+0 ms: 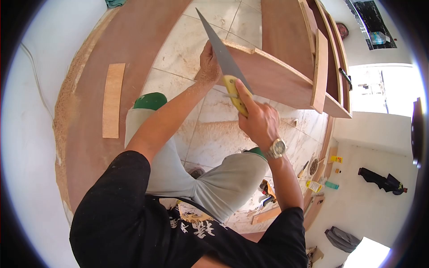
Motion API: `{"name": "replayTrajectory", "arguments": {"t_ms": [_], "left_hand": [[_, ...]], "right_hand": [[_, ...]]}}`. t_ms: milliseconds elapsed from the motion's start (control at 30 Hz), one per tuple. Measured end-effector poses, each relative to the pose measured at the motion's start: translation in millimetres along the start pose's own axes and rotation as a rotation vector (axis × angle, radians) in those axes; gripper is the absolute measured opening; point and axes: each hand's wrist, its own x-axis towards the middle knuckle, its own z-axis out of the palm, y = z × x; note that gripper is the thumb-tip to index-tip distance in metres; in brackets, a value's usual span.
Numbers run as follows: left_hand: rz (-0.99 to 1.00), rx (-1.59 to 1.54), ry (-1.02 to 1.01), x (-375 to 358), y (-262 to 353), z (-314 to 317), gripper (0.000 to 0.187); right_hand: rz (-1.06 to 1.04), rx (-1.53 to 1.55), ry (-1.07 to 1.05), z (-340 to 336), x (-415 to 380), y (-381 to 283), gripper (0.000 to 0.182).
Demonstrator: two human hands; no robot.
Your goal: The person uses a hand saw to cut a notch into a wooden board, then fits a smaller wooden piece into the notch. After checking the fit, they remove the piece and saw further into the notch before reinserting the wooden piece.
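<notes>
A handsaw [223, 56] with a yellow handle is in my right hand [262, 121], its fingers wrapped round the grip. The blade points up and to the left, crossing over the near end of a reddish-brown plywood board [272, 79] in this view. At that same end, my left hand [209, 63] grips the board, with the fingertips partly hidden behind the blade and the wood. A step shows in the board's pale upper edge, to the right of the blade.
Plywood panels [286, 27] and a short strip [320, 71] stand at the upper right. On the left, a long sheet [89, 147] carries a loose wood strip [114, 100]. Sawdust covers the tiled floor [214, 107]. Tools [268, 192] and bottles [331, 184] lie to the right.
</notes>
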Motion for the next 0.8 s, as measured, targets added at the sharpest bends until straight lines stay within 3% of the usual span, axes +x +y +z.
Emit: {"name": "replayTrajectory", "arguments": {"t_ms": [167, 267, 367, 467, 567, 800], "left_hand": [[0.041, 0.136, 0.014, 4, -5, -2, 0.030], [0.052, 0.157, 0.067, 5, -4, 2, 0.031], [0.036, 0.163, 0.111, 4, -1, 6, 0.030], [-0.004, 0.054, 0.061, 6, -11, 0, 0.013], [0.046, 0.147, 0.033, 2, -6, -2, 0.029], [-0.007, 0.051, 0.045, 6, -4, 0, 0.023]], "right_hand": [[0.008, -0.036, -0.017, 3, -13, 9, 0.083], [0.016, -0.068, 0.013, 11, 30, 6, 0.083], [-0.021, -0.030, 0.028, 11, 22, 7, 0.084], [0.039, -0.020, -0.060, 8, -6, 0, 0.087], [0.036, -0.048, -0.055, 6, 15, -4, 0.087], [0.029, -0.022, -0.031, 10, 9, 3, 0.088]]}}
